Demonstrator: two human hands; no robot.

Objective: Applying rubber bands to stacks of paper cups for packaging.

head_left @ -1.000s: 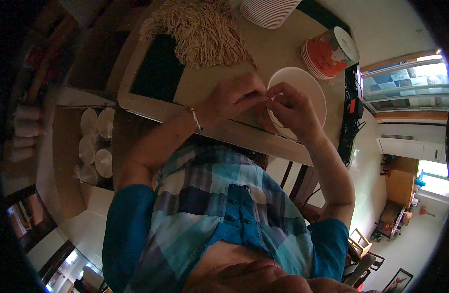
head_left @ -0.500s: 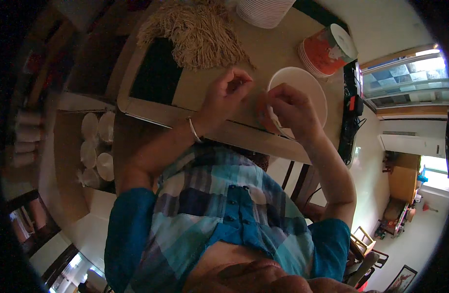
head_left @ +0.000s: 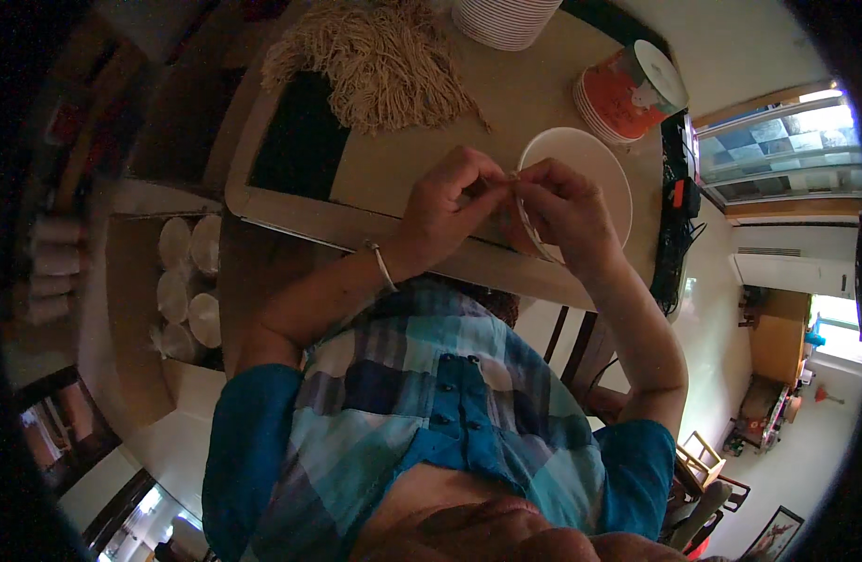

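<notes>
Paper bucket (head_left: 607, 169), white inside and orange outside, sits near the front edge of the worktop (head_left: 525, 89), to your right of centre. Its mouth faces up toward you; in this view its long axis runs from the orange wall at lower left to the open mouth at upper right. It appears to stand upright, though your forearm and fingers cover part of the wall.

Your right hand (head_left: 570, 211) is the nearer one: it overlaps the left part of the mouth, fingers bent and tips drawn together at the rim. Your left hand (head_left: 445, 211) comes in from outside the bucket, thumb and forefinger closed in a pinch that points right. The two sets of fingertips meet just by the rim's left side, around a small pale piece (head_left: 512, 176); it is too small to tell what it is, or whether it passes through the wall.

Beyond your left hand, up and to the left, lies the bundle of tan cords (head_left: 393, 75), well apart from the bucket, its loose strands trailing toward you and to the right. Your left hand is closer to it. Past the bucket's far right side stands a stack of red-orange buckets (head_left: 628, 98).
</notes>
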